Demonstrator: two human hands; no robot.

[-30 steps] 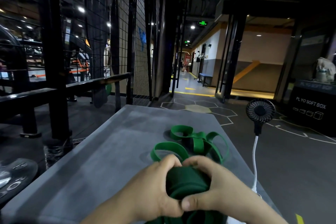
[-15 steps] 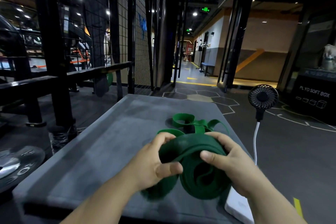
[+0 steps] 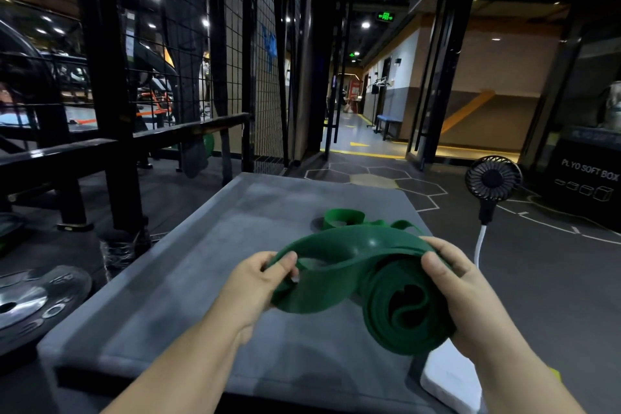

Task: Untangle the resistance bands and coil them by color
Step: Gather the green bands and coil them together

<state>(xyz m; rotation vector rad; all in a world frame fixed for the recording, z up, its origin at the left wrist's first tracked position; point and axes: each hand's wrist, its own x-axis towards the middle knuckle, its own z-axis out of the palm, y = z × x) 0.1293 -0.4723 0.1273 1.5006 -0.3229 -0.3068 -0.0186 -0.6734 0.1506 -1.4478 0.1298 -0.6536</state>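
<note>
Dim gym, grey counter [image 3: 188,262]. Wide dark-green band [image 3: 353,245] is held just above its near end. Right hand [image 3: 467,296] is curled round the rolled-up part, thumb on top. Left hand [image 3: 255,282] pinches the loose loop. Thinner green bands [image 3: 342,217] lie tangled on the counter behind. Black fan [image 3: 493,178] off right.

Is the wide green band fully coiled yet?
Partly: right hand grips the wide green band at its rolled end; left hand pinches a loose loop.
</note>
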